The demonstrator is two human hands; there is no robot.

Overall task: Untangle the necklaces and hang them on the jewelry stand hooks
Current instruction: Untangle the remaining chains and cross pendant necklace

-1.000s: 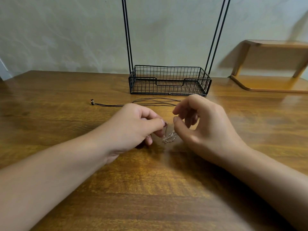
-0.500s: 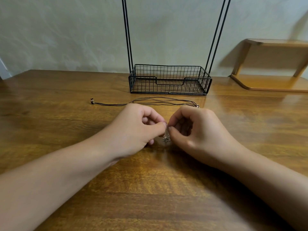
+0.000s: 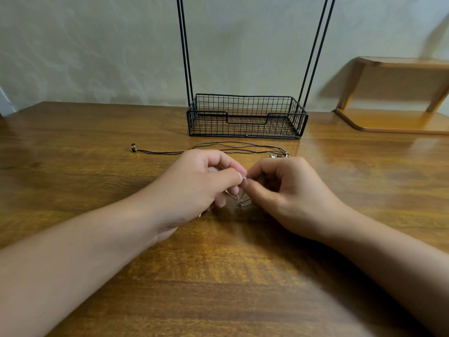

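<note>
The brown wooden tabletop [image 3: 73, 166] carries a black wire jewelry stand [image 3: 245, 117] near its far edge; its basket looks empty. A thin black cord necklace [image 3: 230, 148] lies before it. Near the middle, the left hand [image 3: 194, 186] and right hand [image 3: 286, 190] pinch a tangled gold chain necklace [image 3: 240, 199]. Untangling is underway. Next, pull gently.

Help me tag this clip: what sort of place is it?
Probably a room at home: a wooden table against a plain wall, with a wire jewelry stand and a small wooden shelf.
</note>
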